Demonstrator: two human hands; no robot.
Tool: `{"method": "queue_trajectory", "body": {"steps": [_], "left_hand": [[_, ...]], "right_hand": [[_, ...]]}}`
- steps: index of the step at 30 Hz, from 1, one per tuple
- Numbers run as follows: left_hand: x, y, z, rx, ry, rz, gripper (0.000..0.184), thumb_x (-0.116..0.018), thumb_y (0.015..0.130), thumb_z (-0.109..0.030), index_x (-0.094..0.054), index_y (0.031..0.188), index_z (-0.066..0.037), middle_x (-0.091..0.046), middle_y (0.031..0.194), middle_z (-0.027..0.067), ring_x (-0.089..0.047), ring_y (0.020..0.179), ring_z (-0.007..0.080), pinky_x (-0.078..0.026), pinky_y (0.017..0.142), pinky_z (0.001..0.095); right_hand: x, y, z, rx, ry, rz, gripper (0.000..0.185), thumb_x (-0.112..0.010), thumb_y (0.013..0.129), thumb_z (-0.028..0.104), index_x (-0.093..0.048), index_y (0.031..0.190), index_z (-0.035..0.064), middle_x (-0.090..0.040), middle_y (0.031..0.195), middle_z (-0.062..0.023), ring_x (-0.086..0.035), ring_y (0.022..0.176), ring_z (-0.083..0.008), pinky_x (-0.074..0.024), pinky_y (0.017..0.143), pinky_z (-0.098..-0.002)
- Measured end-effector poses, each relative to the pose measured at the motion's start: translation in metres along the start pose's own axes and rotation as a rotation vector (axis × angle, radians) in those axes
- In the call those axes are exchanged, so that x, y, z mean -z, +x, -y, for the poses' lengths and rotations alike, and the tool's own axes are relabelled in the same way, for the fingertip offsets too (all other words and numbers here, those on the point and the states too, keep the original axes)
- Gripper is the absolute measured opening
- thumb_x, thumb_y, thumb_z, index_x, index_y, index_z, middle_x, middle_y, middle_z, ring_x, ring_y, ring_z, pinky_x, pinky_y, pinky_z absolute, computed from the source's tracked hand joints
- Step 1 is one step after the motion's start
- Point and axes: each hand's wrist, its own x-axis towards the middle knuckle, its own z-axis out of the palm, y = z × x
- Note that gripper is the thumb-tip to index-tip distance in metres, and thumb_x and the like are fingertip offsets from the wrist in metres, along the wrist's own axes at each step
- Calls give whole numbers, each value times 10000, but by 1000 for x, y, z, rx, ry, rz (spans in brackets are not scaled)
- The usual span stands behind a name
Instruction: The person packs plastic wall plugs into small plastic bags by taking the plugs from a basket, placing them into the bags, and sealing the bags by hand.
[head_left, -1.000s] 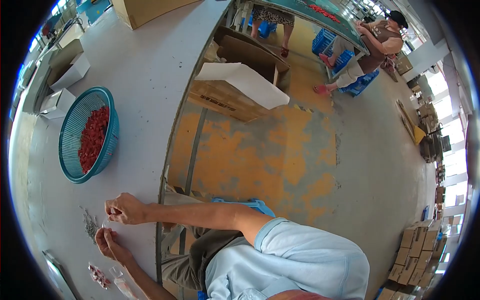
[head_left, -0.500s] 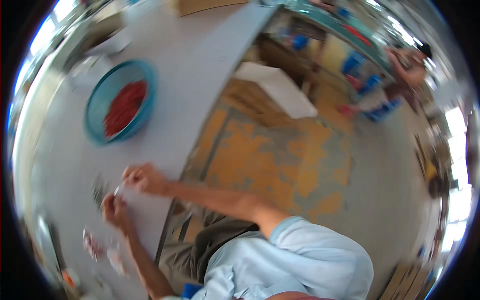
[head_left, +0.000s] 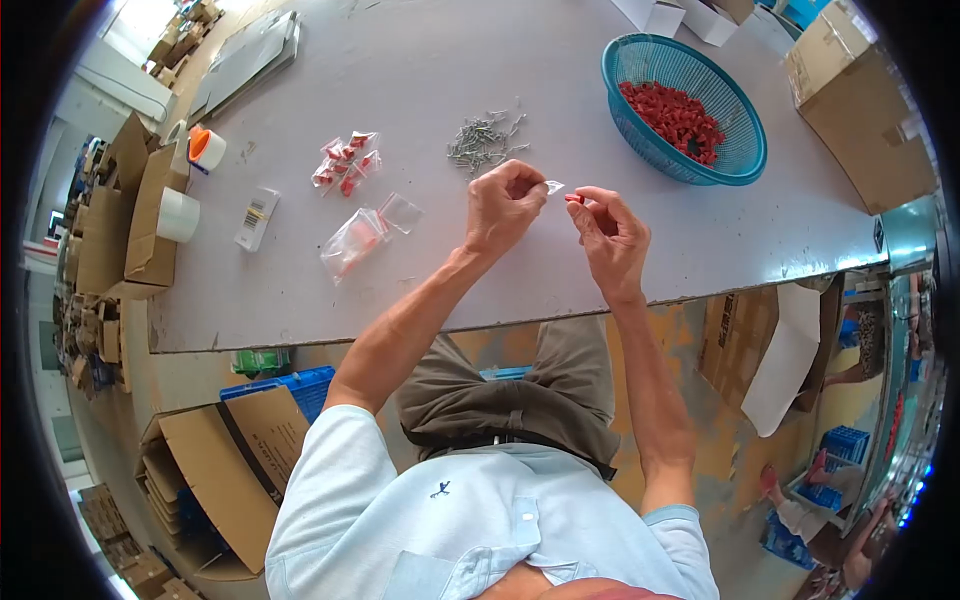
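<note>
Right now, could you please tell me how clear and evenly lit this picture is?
Head view: strong fisheye bending, black corners, and a bowed front edge on the table; washed-out light at upper left; glare near the table's right corner; small highlights on the clear plastic bag. The left hand and right hand look fairly sharp, while the far right edge is squeezed and hard to read.

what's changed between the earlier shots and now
The view swung left to face the grey table. No grip change is clear: the left hand holds clear plastic, the right hand a small red piece. The turquoise plastic basket, its red parts and the silvery metal pins stayed put.
</note>
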Motion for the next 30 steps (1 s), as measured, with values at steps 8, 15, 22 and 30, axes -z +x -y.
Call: {"method": "queue_trajectory", "body": {"steps": [8,15,22,30], "left_hand": [[0,-6,-13,121,-166,98,92,-711,918,-36,-718,981,30,-744,822,71,-684,684,89,-567,607,241],[2,-6,-10,190,-250,110,108,-681,899,-41,-727,957,37,-746,814,76,-689,684,96,-565,597,247],[-2,-4,-3,-70,-17,80,83,-681,910,-19,-729,961,25,-748,826,72,-688,707,91,-576,626,251],[-2,-7,-4,5,1,54,80,-694,898,-33,-727,940,26,-737,797,70,-677,683,85,-567,602,253]], "right_hand": [[-2,16,-3,196,-273,110,158,-773,948,95,-759,1100,56,-741,910,-85,-692,702,-142,-551,620,-293],[-6,10,-1,-117,14,176,173,-764,971,124,-735,1101,13,-693,767,-39,-643,622,-97,-508,538,-259],[-9,16,-7,-344,175,113,222,-782,979,198,-620,979,46,-672,738,-32,-580,562,-62,-455,483,-220],[-13,12,-7,-353,315,23,269,-811,960,242,-612,902,70,-670,752,-16,-584,568,-57,-459,475,-217]]}}
